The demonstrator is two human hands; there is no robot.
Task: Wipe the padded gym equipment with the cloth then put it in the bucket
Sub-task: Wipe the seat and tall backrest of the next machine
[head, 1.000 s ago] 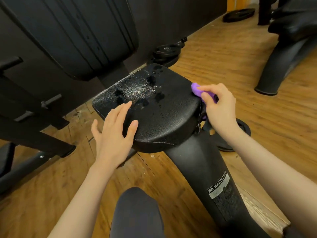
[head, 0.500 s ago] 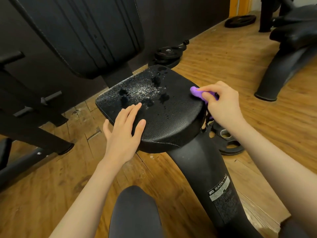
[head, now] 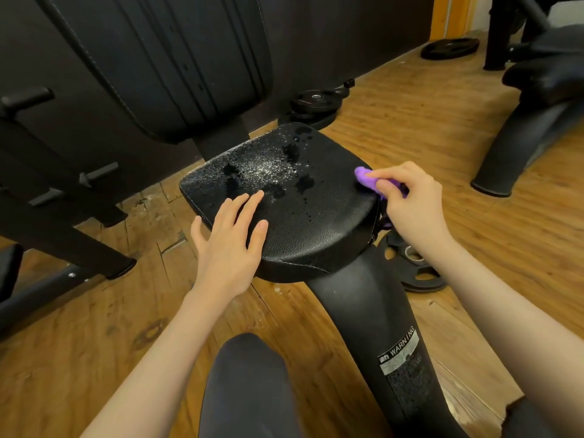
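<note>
My right hand (head: 414, 203) pinches the purple cloth (head: 366, 180) at the seat pad's (head: 316, 222) right edge, the wet droplets (head: 268, 167) lie to its left, and my left hand (head: 230, 238) rests flat.

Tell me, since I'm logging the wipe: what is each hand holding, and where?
The right hand pinches the bunched purple cloth near its front end. The left hand holds nothing, resting on the seat pad.

One view only — a wide-angle camera on the person's head, looking forward and steeply down. It sits close above the seat pad (head: 284, 197), forearms reaching in from the bottom edge — the floor (head: 410, 121) and wall (head: 331, 42) bend at the margins.
</note>
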